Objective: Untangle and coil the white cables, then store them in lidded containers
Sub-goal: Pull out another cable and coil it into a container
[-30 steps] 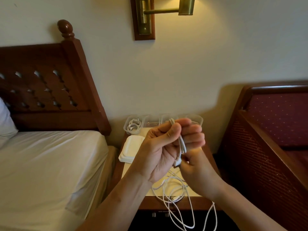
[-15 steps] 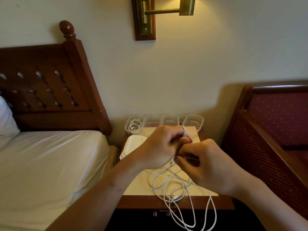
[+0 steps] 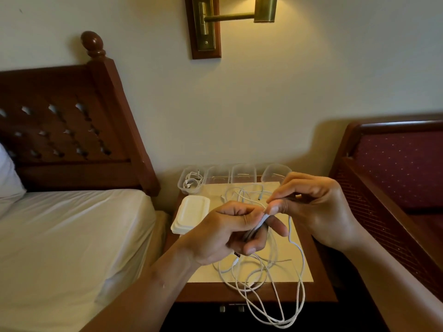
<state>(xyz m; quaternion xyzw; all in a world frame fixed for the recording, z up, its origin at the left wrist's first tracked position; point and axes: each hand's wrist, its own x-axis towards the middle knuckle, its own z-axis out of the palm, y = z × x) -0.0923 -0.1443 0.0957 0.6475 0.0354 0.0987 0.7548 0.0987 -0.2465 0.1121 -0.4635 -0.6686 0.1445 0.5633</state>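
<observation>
My left hand (image 3: pixel 230 232) grips a small folded bundle of white cable (image 3: pixel 257 227) above the nightstand (image 3: pixel 239 292). My right hand (image 3: pixel 316 207) pinches the same cable just above that bundle. From there the cable drops in a long loop (image 3: pixel 297 279) past the nightstand's front edge. More tangled white cables (image 3: pixel 247 195) lie on the cream mat behind my hands. Several clear containers (image 3: pixel 242 174) stand in a row at the back; the leftmost container (image 3: pixel 190 182) holds a coiled white cable.
A stack of white lids (image 3: pixel 190 214) lies on the nightstand's left side. A bed with a white sheet (image 3: pixel 72 236) and wooden headboard is at left. A wooden bench with red upholstery (image 3: pixel 395 173) stands at right. A brass wall lamp (image 3: pixel 227 17) hangs above.
Both hands have come down from in front of the containers to lower over the mat. My right hand moved from under the left to its right side, pinching the cable.
</observation>
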